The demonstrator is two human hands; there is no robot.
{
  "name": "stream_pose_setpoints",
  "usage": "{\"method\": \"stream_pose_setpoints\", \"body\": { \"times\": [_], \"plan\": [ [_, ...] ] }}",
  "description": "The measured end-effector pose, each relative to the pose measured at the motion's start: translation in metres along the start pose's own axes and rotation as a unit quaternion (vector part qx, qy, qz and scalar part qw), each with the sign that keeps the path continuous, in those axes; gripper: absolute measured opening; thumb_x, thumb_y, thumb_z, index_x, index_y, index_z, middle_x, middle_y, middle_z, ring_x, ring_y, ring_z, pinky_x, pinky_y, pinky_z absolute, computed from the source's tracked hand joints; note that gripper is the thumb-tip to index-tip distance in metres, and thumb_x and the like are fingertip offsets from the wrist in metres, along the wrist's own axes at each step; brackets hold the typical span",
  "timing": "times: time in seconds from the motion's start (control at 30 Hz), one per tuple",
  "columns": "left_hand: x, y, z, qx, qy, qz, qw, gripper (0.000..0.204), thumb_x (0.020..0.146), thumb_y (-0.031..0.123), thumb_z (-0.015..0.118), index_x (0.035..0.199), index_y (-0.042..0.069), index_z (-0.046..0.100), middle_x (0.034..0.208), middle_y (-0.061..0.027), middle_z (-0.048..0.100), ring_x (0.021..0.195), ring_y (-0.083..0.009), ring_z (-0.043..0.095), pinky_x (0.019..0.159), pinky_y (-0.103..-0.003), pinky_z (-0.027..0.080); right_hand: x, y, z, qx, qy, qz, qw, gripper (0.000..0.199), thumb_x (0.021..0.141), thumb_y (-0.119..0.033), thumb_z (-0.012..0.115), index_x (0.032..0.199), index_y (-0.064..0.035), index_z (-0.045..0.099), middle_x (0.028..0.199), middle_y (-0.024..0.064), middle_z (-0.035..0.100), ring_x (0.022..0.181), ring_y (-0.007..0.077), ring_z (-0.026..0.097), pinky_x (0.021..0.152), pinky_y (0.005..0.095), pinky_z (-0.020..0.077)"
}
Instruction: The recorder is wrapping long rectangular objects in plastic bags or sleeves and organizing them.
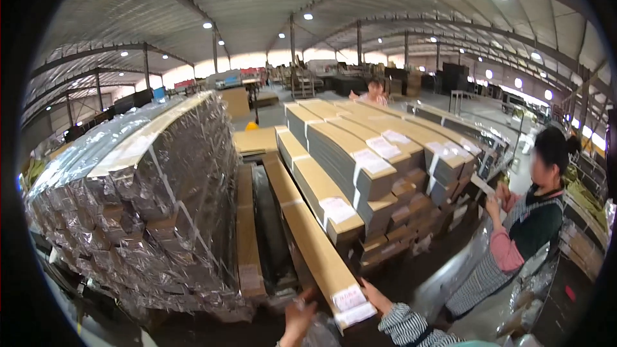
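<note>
Through one head-worn fisheye camera, the scene is viewed forward and downward; the left hand (299,321) and right hand (377,298) are seen close, the roof (257,0) far overhead.

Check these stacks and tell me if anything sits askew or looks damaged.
The long carton by the right hand juts out past the strapped stack on the right, so it breaks that stack's line. The plastic film on the left stack is crumpled and uneven. I see no clear damage or spill.

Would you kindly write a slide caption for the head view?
Right hand touching a long cardboard package, near a wrapped stack.
</note>
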State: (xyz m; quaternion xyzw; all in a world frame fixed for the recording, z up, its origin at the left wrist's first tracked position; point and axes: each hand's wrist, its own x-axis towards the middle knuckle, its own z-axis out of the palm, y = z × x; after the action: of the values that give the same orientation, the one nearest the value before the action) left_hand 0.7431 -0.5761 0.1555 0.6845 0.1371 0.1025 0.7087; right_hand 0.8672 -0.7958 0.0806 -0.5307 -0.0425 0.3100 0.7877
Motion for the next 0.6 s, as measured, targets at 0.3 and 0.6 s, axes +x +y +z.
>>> {"method": "stream_pose_setpoints", "body": {
  "times": [0.3,0.6],
  "plan": [
    [-0.044,0.102,-0.033,0.045,0.267,0.217,0.938,0.019,0.090,0.007,0.058,0.102,-0.001,0.070,0.093,-0.0102,0.069,0.086,-0.0190,0.064,0.078,-0.030,0.049,-0.050,-0.077,0.094,-0.417,-0.055,-0.400,0.814,0.067,0.085,-0.041,0.072,0.133,0.0011,0.051,0.134,0.0150,0.053,0.125,0.0288,0.049,0.106,0.0383,0.0372],
    [-0.074,0.121,-0.009,0.052,0.299,0.295,0.906,0.024,0.099,0.012,0.051,0.106,-0.001,0.070,0.103,-0.0103,0.071,0.091,-0.0196,0.066,0.082,-0.030,0.051,-0.093,-0.070,0.168,-0.370,-0.183,-0.453,0.790,0.009,0.084,-0.007,0.065,0.088,0.0005,0.064,0.080,0.0102,0.058,0.079,0.0362,0.056,0.076,0.0416,0.0483]
  ]
}}
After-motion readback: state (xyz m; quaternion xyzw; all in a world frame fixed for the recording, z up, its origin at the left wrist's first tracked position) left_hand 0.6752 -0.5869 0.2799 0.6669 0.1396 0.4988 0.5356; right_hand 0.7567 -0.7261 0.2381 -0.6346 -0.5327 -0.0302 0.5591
